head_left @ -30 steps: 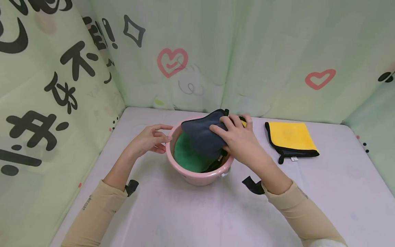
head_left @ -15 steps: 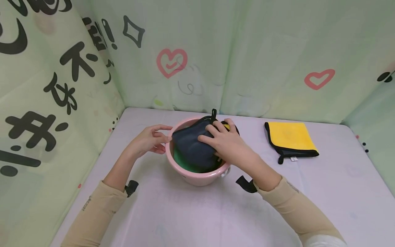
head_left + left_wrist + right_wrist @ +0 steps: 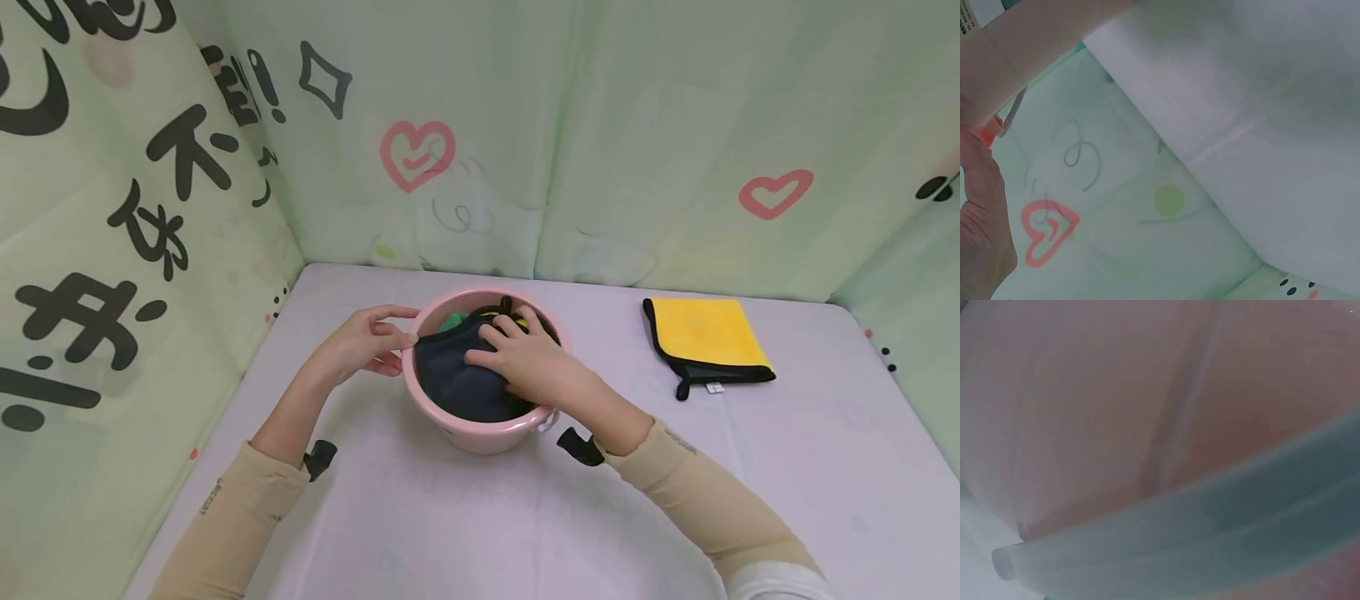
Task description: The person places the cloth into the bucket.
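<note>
A pink bucket (image 3: pixel 480 437) stands on the table. The fingers and thumb of my left hand (image 3: pixel 360 343) pinch its left rim. My right hand (image 3: pixel 528 362) reaches over the right rim and grips a dark grey and yellow cleaning cloth (image 3: pixel 453 379) with black edging inside the bucket. Its fingers spread and bend over the cloth; the thumb is mostly hidden. A bit of green cloth (image 3: pixel 452 321) shows behind the dark one. In the left wrist view, part of the left hand (image 3: pixel 984 231) appears at the left edge. The bucket wall (image 3: pixel 1091 425) fills the right wrist view, dim and blurred.
A folded yellow cloth (image 3: pixel 708 333) with a black border lies to the right of the bucket. The pale lilac table (image 3: pixel 420 525) ends at a printed green curtain (image 3: pixel 637 167) behind and at the sides. A pale band (image 3: pixel 1147 550), probably the bucket's handle, crosses the right wrist view.
My right hand has moved left and down, lowering the dark cloth into the bucket and covering most of the green cloth. My left hand has stayed at the rim; the folded yellow cloth is unmoved.
</note>
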`<state>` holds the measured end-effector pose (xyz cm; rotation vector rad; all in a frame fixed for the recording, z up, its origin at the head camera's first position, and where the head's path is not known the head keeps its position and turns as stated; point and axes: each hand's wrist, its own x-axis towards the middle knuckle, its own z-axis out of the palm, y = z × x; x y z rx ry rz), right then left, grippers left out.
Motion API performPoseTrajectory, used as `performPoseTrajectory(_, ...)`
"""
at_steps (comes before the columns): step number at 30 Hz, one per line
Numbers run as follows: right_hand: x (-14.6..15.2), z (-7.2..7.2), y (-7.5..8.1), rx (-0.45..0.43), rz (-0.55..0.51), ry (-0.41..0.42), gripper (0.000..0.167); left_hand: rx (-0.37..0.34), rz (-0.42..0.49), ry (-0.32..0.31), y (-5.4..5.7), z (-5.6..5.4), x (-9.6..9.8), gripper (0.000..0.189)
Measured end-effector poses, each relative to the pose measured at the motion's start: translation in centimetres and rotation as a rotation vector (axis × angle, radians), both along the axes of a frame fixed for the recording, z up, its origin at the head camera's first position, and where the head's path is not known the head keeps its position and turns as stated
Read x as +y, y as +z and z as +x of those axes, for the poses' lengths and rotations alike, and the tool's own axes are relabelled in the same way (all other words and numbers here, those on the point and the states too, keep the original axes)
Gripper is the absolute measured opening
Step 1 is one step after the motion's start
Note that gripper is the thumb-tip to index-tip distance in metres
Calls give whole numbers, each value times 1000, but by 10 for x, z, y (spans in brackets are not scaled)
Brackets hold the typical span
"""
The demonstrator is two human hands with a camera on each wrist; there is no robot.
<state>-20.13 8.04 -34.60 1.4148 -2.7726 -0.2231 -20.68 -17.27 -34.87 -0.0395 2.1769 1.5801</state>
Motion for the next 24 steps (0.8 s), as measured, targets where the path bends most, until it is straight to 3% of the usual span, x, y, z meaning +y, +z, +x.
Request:
performPoseTrajectory(16,-9,-6,-10,-48,137,-3,46,-4,4,8,0,0,0,51)
performPoseTrajectory(24,-12,-6,-8,-115,275,-33,49,-5,15,3,-1,0,0,52)
